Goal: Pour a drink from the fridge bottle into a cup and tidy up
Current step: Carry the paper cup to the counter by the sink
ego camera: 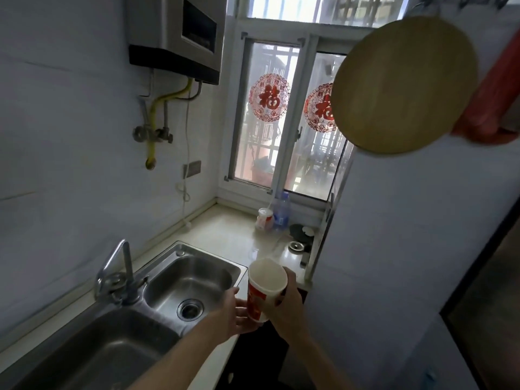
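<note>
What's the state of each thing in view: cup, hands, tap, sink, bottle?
paper cup: held off the counter, tilted, looks empty.
right hand: grips the cup's side.
left hand: holds the cup's base.
tap: no water running.
sink: strainer in the drain.
water bottle: upright by the window, capped.

Bare counter [225, 235] is left open just behind the sink [214, 249], toward the window. Farther behind the sink, that strip is closed off by a red-and-white can [264, 219], a clear water bottle [282, 211] and a black round item [300, 232]. Right of the sink, passage is blocked by a tall white panel [394, 249]. The sink's left rim is occupied by the upright faucet [123, 274], and its near right corner by a paper cup [263, 288] held by the left hand [236, 313] and right hand [284, 305].
</note>
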Demonstrator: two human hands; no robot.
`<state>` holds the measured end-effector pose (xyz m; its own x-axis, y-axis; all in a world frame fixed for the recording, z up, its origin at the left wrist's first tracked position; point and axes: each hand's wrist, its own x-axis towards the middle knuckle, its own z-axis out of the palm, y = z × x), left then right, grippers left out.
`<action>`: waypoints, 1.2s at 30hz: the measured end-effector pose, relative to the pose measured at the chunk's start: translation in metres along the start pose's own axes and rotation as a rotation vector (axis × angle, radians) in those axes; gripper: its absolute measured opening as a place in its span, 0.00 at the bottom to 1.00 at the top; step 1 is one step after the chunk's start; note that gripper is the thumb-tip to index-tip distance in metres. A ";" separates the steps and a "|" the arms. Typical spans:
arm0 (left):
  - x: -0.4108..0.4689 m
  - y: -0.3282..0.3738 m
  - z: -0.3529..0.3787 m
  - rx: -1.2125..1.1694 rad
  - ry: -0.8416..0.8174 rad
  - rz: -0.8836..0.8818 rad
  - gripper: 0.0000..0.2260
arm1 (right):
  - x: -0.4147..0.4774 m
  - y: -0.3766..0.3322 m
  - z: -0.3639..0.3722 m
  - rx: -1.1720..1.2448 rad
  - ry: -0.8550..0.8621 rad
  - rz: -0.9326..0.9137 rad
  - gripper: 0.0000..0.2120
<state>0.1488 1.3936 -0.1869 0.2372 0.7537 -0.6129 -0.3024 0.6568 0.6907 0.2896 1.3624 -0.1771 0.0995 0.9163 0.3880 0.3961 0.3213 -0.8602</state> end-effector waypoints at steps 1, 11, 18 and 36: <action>0.009 0.005 0.004 0.010 0.000 -0.006 0.24 | 0.008 0.006 -0.002 0.002 0.000 0.006 0.31; 0.129 0.069 0.062 0.018 0.027 0.001 0.23 | 0.126 0.078 -0.022 0.005 0.003 0.038 0.34; 0.208 0.116 0.105 -0.004 0.068 0.012 0.24 | 0.221 0.129 -0.040 0.019 -0.020 0.033 0.37; 0.343 0.188 0.099 -0.138 0.176 -0.017 0.25 | 0.365 0.216 0.001 0.075 -0.200 0.013 0.41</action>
<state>0.2648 1.7779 -0.2296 0.0824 0.7195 -0.6896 -0.4259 0.6510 0.6283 0.4108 1.7666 -0.2217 -0.0822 0.9473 0.3095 0.3263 0.3190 -0.8898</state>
